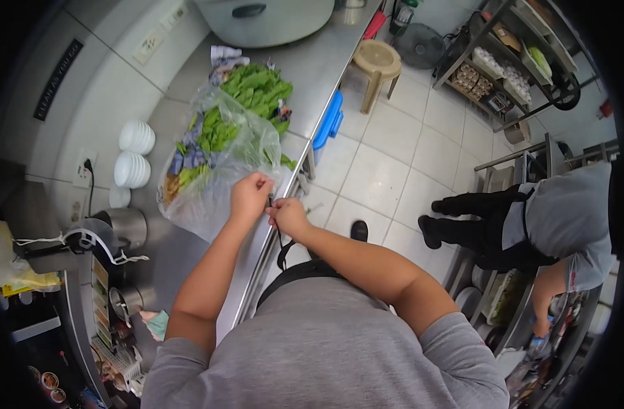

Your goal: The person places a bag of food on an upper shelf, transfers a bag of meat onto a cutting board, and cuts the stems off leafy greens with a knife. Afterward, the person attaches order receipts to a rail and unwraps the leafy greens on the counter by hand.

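White tiles line the wall and floor (373,170) of this kitchen, with a long metal worktop (179,235) between the wall and the walkway. On it, near the front edge, lies a clear plastic bag (201,198) partly spread over a heap of leafy greens (261,88), with printed wrapping (221,57) showing around them. Just beside the bag, at the worktop's edge, the left hand (248,198) has its fingers bent inward; whether they grip anything cannot be told. Next to it, the right hand (290,217) seems nearly closed, pinching a thin dark strap (270,202) between the fingertips. That strap looks light and limp, so a pinch near its end should suit it. Judging by its creases, the bag is thin, soft and likely slippery, best held by a gathered fold at its rim. Those leaves would be light and bruise easily; a loose scoop from underneath would be kinder than a squeeze. Stacked white bowls (132,170) stand near the wall, and a big grey container (278,24) sits at the far end. Bare metal lies on the near side of the bag, while the front edge drops to the walkway, where a co-worker (564,211) stands well apart.
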{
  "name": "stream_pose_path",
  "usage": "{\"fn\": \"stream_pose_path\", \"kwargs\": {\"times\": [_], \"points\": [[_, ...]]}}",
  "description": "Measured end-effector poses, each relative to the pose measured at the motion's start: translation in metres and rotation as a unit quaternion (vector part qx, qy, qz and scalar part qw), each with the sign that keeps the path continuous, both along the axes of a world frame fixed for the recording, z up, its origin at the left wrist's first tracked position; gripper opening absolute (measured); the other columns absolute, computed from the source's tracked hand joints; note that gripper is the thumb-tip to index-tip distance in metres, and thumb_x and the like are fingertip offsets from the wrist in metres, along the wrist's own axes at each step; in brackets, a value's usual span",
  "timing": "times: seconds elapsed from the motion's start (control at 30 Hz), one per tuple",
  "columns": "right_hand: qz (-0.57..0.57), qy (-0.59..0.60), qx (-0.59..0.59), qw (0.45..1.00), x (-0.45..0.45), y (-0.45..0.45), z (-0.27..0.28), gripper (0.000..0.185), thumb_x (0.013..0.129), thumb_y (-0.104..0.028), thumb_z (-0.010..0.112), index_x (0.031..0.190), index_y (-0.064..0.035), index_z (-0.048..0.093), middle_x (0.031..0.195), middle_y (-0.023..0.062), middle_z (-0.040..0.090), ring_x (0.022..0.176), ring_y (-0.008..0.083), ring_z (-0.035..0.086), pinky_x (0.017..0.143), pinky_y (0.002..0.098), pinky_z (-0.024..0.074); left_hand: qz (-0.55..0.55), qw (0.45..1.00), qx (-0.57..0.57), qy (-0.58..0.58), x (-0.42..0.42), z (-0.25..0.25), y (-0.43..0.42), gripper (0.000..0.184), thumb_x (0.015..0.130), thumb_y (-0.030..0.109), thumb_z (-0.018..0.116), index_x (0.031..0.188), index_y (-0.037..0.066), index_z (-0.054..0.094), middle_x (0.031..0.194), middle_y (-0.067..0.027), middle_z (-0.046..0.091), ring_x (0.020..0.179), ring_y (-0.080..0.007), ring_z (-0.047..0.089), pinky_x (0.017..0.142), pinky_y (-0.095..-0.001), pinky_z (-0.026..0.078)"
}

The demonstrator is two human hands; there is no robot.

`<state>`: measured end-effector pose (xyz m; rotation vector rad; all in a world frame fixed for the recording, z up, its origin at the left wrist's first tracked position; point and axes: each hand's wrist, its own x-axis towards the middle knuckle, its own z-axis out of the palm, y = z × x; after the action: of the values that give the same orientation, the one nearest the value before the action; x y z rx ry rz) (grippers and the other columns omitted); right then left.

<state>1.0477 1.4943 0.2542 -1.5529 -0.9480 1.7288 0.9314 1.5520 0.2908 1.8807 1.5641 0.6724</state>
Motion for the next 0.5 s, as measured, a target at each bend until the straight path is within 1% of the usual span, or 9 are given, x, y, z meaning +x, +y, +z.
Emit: {"fn": "stream_pose_path", "kwargs": {"times": [0.07,0.13,0.2,0.23,0.33,0.37,0.4,0.43,0.5], "points": [[0.009,-0.081,0.049,0.996,-0.015,0.012,0.014,0.019,0.079,-0.016,0.064,0.08,0.0032,0.063,0.071,0.0182,0.064,0.063,0.0214,0.063,0.059,0.0346,0.0489,-0.044,0.997,0.042,0.047,0.013,0.004,0.029,0.026,0.084,0.025,0.065,0.096,0.002,0.062,0.069,-0.0086,0.065,0.059,-0.0185,0.062,0.055,-0.0299,0.047],[0.032,-0.195,0.22,0.955,-0.029,0.029,-0.01,0.023,0.077,-0.02,0.064,0.083,0.0025,0.063,0.077,0.0222,0.064,0.071,0.0332,0.064,0.064,0.0411,0.0493,-0.109,0.987,0.078,0.089,0.038,0.014,0.045,0.022,0.087,0.021,0.063,0.097,0.002,0.062,0.071,-0.0077,0.066,0.057,-0.0144,0.06,0.049,-0.0251,0.044],[0.025,-0.205,0.282,0.937,-0.024,0.038,-0.005,0.023,0.077,-0.021,0.064,0.084,0.0015,0.064,0.079,0.023,0.064,0.074,0.0364,0.063,0.066,0.0432,0.0489,0.011,0.975,-0.147,-0.165,0.048,0.032,0.051,0.024,0.087,0.019,0.062,0.101,0.0,0.059,0.077,-0.0088,0.068,0.059,-0.0191,0.062,0.054,-0.0304,0.048],[0.05,-0.208,0.342,0.915,-0.027,0.04,-0.003,0.024,0.076,-0.021,0.064,0.085,0.0004,0.065,0.081,0.0238,0.063,0.077,0.0396,0.062,0.069,0.0453,0.0484,0.01,0.956,-0.161,-0.244,0.046,0.033,0.052,0.035,0.088,0.017,0.06,0.117,-0.001,0.052,0.096,-0.0128,0.067,0.076,-0.0212,0.064,0.067,-0.0328,0.051],[0.256,-0.083,0.196,0.943,0.037,0.008,0.025,0.022,0.078,-0.024,0.064,0.084,-0.0028,0.067,0.073,0.0164,0.065,0.069,0.0305,0.064,0.063,0.0411,0.05,0.017,0.964,-0.096,-0.248,0.028,0.027,0.042,0.048,0.089,0.016,0.059,0.131,0.001,0.042,0.121,-0.0156,0.058,0.099,-0.0198,0.06,0.08,-0.0309,0.049],[0.245,-0.101,0.187,0.946,0.068,-0.012,0.006,0.021,0.08,-0.024,0.065,0.086,-0.004,0.067,0.073,0.0139,0.065,0.064,0.0265,0.063,0.059,0.0384,0.0498,-0.006,0.955,-0.163,-0.248,0.016,0.032,0.037,0.053,0.089,0.015,0.058,0.137,0.003,0.039,0.133,-0.0155,0.048,0.117,-0.021,0.05,0.094,-0.0331,0.042],[0.233,-0.119,0.178,0.949,0.1,-0.031,-0.013,0.021,0.082,-0.025,0.065,0.089,-0.0052,0.067,0.073,0.0114,0.066,0.06,0.0225,0.062,0.055,0.0357,0.0497,-0.008,0.954,-0.177,-0.244,0.007,0.025,0.024,0.053,0.089,0.015,0.058,0.137,0.003,0.039,0.133,-0.0155,0.048,0.117,-0.021,0.05,0.094,-0.0331,0.042],[0.079,-0.063,0.054,0.993,0.134,-0.063,-0.043,0.022,0.082,-0.025,0.064,0.088,-0.004,0.066,0.073,0.0111,0.064,0.06,0.0217,0.061,0.055,0.0359,0.0497,-0.066,0.983,-0.053,-0.162,-0.002,0.016,0.006,0.052,0.087,0.014,0.06,0.134,0.003,0.042,0.133,-0.016,0.048,0.118,-0.0258,0.049,0.095,-0.0359,0.041],[-0.124,-0.105,-0.064,0.985,0.209,-0.145,-0.105,0.019,0.082,-0.019,0.06,0.082,-0.0002,0.064,0.064,0.0082,0.058,0.054,0.018,0.055,0.051,0.0328,0.0474,-0.193,0.973,0.128,-0.003,-0.016,-0.002,-0.038,0.053,0.081,0.013,0.065,0.129,0.005,0.046,0.134,-0.0161,0.046,0.124,-0.0329,0.043,0.101,-0.041,0.037]]}}
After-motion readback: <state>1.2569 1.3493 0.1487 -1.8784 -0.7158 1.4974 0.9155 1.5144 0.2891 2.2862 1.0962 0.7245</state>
